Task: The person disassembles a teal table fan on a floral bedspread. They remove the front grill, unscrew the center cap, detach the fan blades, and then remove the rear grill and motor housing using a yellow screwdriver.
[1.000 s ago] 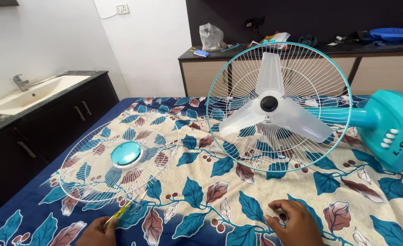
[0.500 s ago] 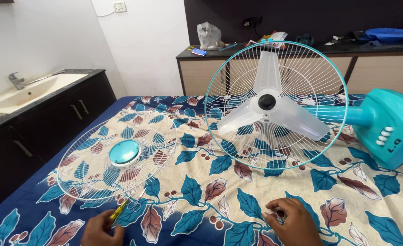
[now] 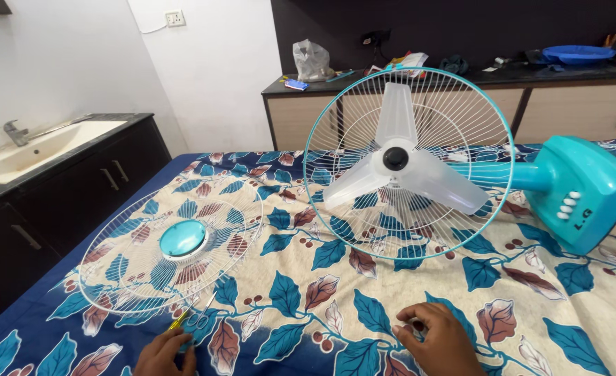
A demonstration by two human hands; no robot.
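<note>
the left hand [image 3: 163,354] pinches a light, stiff yellow screwdriver [image 3: 182,317] by its handle just below the front grille [image 3: 172,247]; the right hand [image 3: 439,339], loosely curled, rests on the bedsheet [image 3: 308,292].

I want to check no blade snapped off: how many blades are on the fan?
3, all on the black hub inside the rear guard: one blade points up, one blade lower left, one blade lower right. None look hidden.

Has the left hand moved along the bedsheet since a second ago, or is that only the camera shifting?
No real move. The left hand stays at the yellow screwdriver, just below the loose grille's near rim; the whole view drifted left together.
</note>
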